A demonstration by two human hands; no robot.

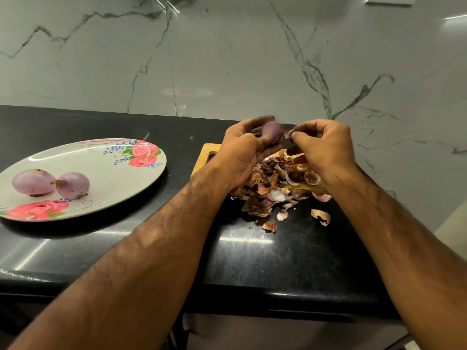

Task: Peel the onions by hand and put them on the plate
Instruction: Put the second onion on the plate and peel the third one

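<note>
Head view: a small onion [271,131] is gripped in the left hand [242,152] above the heap of skins [273,183], while a scrap of peel [290,132] is, seemingly, pinched by the right hand [326,147]. The onion is judged light, firm and slippery once bared, best cupped round its middle.

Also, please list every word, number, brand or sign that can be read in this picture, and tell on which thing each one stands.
None can be read. The plate carries only painted roses and small blue flowers, no letters; the wooden board and the black counter bear no writing.
</note>
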